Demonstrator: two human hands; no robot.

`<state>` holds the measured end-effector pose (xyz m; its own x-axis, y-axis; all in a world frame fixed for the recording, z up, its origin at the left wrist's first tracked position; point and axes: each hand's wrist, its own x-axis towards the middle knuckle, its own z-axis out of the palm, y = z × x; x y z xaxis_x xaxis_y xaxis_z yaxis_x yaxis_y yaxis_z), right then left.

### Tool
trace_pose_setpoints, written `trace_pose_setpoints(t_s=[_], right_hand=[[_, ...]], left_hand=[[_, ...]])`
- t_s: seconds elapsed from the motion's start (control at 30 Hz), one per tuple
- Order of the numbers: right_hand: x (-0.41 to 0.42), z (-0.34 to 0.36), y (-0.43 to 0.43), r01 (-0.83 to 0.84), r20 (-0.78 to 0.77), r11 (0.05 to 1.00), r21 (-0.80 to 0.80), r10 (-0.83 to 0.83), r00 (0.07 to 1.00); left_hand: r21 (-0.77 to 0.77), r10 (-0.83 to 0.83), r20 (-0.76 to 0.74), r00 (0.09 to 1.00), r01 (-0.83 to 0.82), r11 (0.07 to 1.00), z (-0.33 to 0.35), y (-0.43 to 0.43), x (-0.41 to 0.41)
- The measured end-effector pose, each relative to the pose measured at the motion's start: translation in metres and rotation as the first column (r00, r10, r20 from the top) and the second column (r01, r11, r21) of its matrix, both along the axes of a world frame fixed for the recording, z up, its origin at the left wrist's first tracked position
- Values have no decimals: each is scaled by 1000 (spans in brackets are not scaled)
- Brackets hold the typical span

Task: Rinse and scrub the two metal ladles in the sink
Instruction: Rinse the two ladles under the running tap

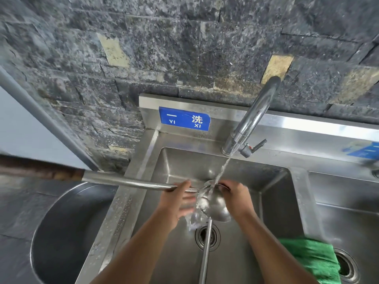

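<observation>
Both ladles meet under the running water in the middle of the sink (174, 160). The wooden-handled ladle (127, 182) lies across the basin's left rim, its shaft running out toward 9 o'clock and ending in a dark wooden grip. Its bowl end is under the stream and partly hidden by splashing. The steel-handled ladle (218, 209) has its bowl turned dome-up just beside the other. Its bare shaft points to 6 o'clock and passes over the drain (213, 235).

The left hand (177, 203) comes in from 7 o'clock. Its thumb lies over the wooden-handled ladle's shaft, and its fingers are stretched out, not curled, toward the domed bowl. They are blurred, so whether they touch it is unclear. The right hand (235, 198) comes in from 5 o'clock and grips the steel-handled ladle's bowl, with fingers curled over its far edge.

The faucet (258, 111) stands on the sink's back ledge at 1 o'clock, and its water stream (224, 166) falls onto the bowls. A blue sign (184, 118) on the backsplash at 12 o'clock reads "YI XI". A green cloth (309, 261) is draped over the divider at 4 o'clock, beside a second basin (348, 222). A large round metal pan (61, 232) sits at 8 o'clock, left of the sink.
</observation>
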<state>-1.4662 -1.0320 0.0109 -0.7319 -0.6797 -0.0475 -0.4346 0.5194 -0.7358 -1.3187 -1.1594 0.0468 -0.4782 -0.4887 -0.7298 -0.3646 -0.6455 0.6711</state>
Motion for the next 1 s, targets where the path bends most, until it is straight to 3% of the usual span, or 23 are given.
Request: trace_pose_setpoints(t_s=[0.07,0.13,0.17,0.2,0.23,0.27,0.3,0.37,0.43,0.47,0.5,0.57,0.6,0.63,0.7,0.77,0.83,0.93,1.0], right_hand=[[-4,4,4,-28,-44,1000,-11,27,999],[-6,6,6,-42,-111,999,-25,39,993],[-6,5,7,-40,-132,999,-33,35,991],[-6,5,8,-37,-138,998,-43,31,990],[-4,6,9,-35,-134,998,-54,28,991],[-1,7,9,-41,-131,997,-70,32,991],[3,9,9,-52,-129,994,-92,40,991],[12,9,8,-89,-152,982,-164,64,986],[18,4,5,-142,-207,972,-187,103,973],[21,0,4,-153,-234,973,-172,110,966],[24,-5,4,-152,-258,975,-161,107,960],[31,-12,5,-139,-288,972,-190,80,954],[36,-14,5,-133,-286,968,-212,69,956],[41,-13,6,-133,-245,969,-207,80,966],[48,-6,8,-199,-140,978,-60,189,972],[49,2,9,-325,-49,934,150,335,941],[50,11,2,-376,13,903,207,382,924],[48,13,-17,-275,100,945,178,260,960],[40,16,-28,-216,281,956,199,156,947]], left_hand=[[164,-304,63,951,290,943,16,2,16],[225,-463,-21,886,455,862,38,6,23],[105,-469,-12,883,467,878,46,8,23],[-135,-449,36,893,449,883,50,8,20],[-447,-416,136,899,430,784,49,6,14],[-697,-376,274,885,452,557,46,2,9],[-798,-344,402,849,509,322,43,-2,3],[-758,-337,602,724,651,44,39,-7,-4],[-643,-361,738,570,756,-124,30,-10,-10],[-588,-414,766,491,796,-144,26,-13,-11],[-531,-506,750,426,844,-77,22,-17,-11],[-324,-709,592,384,919,226,15,-24,-7],[-257,-739,546,395,918,301,11,-26,-4],[-266,-729,562,391,920,289,6,-27,0],[-354,-643,664,382,918,180,-1,-22,5],[-416,-579,707,406,901,124,-6,-18,10],[-439,-532,747,399,897,56,-7,-12,13],[-441,-433,820,375,895,-61,-8,-4,13],[-454,-371,839,397,887,-77,-7,-1,11]])
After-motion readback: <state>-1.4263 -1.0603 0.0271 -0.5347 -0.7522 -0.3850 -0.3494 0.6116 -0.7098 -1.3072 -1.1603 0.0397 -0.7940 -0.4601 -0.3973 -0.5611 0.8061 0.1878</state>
